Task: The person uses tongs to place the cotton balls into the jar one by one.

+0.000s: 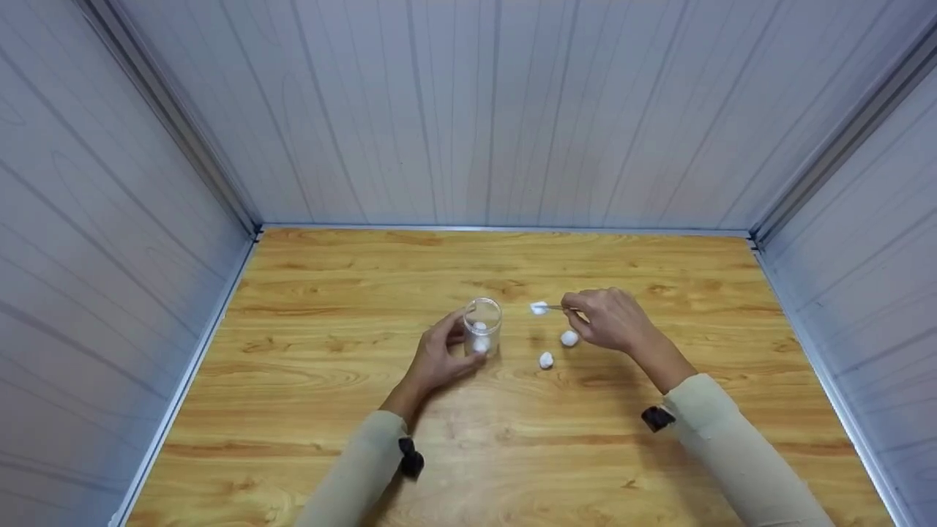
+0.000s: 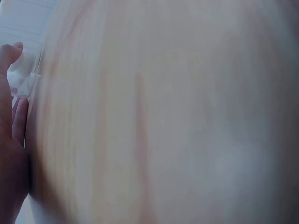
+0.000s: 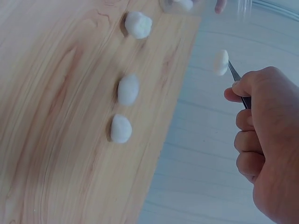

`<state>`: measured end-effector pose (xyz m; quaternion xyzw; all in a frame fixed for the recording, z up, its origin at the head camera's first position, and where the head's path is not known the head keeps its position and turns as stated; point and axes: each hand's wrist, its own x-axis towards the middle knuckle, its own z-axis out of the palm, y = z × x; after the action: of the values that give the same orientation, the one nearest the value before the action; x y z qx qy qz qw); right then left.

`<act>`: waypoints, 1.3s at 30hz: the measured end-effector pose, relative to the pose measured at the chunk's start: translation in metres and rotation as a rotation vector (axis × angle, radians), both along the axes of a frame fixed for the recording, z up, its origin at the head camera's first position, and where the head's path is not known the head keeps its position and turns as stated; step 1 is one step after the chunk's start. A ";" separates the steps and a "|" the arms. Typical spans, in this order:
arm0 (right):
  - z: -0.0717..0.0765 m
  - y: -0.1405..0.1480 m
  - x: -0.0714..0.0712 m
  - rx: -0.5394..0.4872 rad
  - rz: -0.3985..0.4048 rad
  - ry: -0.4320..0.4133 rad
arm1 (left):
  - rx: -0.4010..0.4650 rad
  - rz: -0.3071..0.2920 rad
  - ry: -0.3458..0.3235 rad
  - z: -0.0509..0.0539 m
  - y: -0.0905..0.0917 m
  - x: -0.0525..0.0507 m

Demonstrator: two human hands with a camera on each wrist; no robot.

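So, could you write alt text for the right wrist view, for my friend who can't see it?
A right hand pinches dark tweezers that hold a white ball aloft. Three more white balls lie on a wooden table, and a clear container is cut off at the top edge.

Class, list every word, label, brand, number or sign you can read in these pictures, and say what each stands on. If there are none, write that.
None: no text can be read in any view.
No lettering shows on the clear cup, white balls, wooden tabletop or wall panels.
The tweezers and black wrist pieces show too small to rule out markings.
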<state>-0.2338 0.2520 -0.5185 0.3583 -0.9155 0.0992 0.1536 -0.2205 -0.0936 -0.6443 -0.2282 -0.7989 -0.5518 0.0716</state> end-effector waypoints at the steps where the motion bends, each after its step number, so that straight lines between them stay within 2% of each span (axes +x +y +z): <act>1: 0.000 -0.001 0.000 -0.003 0.003 0.002 | -0.002 0.001 -0.007 0.001 0.000 0.000; 4: 0.001 -0.002 -0.001 -0.012 0.012 0.000 | -0.017 0.004 -0.054 0.007 0.001 0.003; 14: 0.010 -0.007 -0.001 -0.042 0.009 -0.016 | -0.017 -0.011 -0.049 0.006 0.000 0.001; 19: 0.013 -0.011 -0.002 -0.048 0.018 -0.011 | -0.016 -0.001 -0.035 0.006 0.000 0.000; 24: 0.016 -0.016 -0.001 -0.071 0.030 -0.014 | -0.023 0.001 -0.064 0.006 0.000 0.002; 39: 0.026 -0.038 0.000 -0.094 0.048 -0.003 | -0.025 0.006 -0.088 0.007 0.000 0.002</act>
<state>-0.2341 0.2143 -0.4926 0.3724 -0.9013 0.1461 0.1665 -0.2183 -0.0934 -0.6373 -0.2019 -0.8089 -0.5510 0.0351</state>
